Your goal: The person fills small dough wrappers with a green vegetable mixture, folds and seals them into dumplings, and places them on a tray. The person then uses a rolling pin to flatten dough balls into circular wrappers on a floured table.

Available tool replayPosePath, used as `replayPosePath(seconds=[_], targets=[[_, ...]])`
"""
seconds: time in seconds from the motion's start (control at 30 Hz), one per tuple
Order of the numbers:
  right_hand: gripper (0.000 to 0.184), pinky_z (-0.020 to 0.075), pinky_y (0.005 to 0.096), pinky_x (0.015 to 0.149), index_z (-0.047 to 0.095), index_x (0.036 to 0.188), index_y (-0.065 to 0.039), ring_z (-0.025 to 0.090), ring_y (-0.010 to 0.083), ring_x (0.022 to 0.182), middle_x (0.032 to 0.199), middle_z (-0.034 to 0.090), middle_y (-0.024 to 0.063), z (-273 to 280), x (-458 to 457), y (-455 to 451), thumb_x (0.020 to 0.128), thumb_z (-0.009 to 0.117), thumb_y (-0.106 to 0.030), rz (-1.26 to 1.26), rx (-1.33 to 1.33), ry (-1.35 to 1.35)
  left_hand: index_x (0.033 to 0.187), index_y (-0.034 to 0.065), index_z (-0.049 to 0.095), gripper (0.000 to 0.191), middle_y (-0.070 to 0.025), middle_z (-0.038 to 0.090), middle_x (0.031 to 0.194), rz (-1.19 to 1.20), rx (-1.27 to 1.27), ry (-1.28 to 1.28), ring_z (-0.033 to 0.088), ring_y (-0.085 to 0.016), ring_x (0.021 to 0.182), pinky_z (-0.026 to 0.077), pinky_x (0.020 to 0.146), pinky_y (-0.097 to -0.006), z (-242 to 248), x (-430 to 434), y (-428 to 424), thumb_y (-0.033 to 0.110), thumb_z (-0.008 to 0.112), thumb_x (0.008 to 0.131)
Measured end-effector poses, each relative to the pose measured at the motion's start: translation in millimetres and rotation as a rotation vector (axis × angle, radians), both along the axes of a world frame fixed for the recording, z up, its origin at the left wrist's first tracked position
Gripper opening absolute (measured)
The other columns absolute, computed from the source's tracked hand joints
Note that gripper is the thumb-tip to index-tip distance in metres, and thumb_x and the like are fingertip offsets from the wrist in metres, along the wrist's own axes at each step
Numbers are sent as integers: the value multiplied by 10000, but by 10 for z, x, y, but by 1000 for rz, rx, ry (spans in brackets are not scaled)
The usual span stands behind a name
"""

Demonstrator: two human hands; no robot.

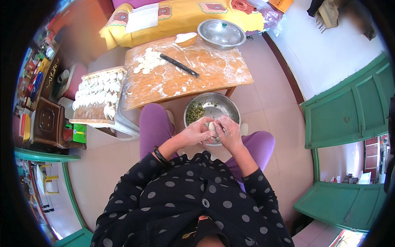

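Observation:
Both floury hands meet over a metal basin (230, 108) that holds chopped green filling (195, 113). Between my left hand (197, 132) and my right hand (227, 130) is a small white dumpling (211, 127), pinched by the fingers of both; the fingers hide part of it. Beyond the basin stands a low wooden table (216, 68) dusted with flour, bearing a pile of round dough wrappers (151, 60) and a dark rolling pin (180, 65). At the left, a wooden board (92, 113) carries rows of folded dumplings (100, 86).
A bowl of flour (186, 39) and a large metal basin (221, 33) stand at the table's far edge. The board rests on a pale plastic stool (125, 125). A bed or sofa with a yellow cover (185, 15) lies behind; green doors (345, 114) stand at right.

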State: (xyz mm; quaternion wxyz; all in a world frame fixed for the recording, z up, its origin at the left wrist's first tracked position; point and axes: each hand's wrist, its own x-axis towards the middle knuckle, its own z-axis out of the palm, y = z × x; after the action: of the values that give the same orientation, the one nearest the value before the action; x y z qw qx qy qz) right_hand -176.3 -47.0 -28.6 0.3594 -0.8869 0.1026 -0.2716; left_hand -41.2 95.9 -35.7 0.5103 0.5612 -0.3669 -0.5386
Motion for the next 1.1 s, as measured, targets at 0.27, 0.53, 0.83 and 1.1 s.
replayPosePath(seconds=[0.27,0.53,0.83,1.1], targets=[[287,533,387,786,677,1196,-21,659,305,878,1007,654,153,108,24,-31,926,604,-85,-65,-22,-41,1314,38,534,380,-73,687,1080,112,-53,171,664,-123,872,548,672,-257,-100,56,41,192,651,988],[263,509,293,767,690,1188,-25,612,166,821,909,649,79,-305,163,-252,978,543,-82,-295,144,-67,1232,65,544,306,-58,685,1101,469,-164,371,677,-128,930,555,718,-252,189,483,431,146,678,969],[222,346,198,502,675,1153,-21,435,37,579,745,537,-17,-1014,357,-301,1021,524,-116,-346,629,0,1354,69,529,364,-93,676,1109,1185,-171,159,687,-138,858,572,698,-247,146,1417,1854,126,613,1004],[203,344,204,491,684,1125,-38,430,40,552,732,535,-17,-1425,508,-260,1019,538,-131,-358,643,91,1258,51,629,284,-47,707,992,1512,37,-205,646,-98,781,524,657,-241,-68,2108,3111,105,606,981]])
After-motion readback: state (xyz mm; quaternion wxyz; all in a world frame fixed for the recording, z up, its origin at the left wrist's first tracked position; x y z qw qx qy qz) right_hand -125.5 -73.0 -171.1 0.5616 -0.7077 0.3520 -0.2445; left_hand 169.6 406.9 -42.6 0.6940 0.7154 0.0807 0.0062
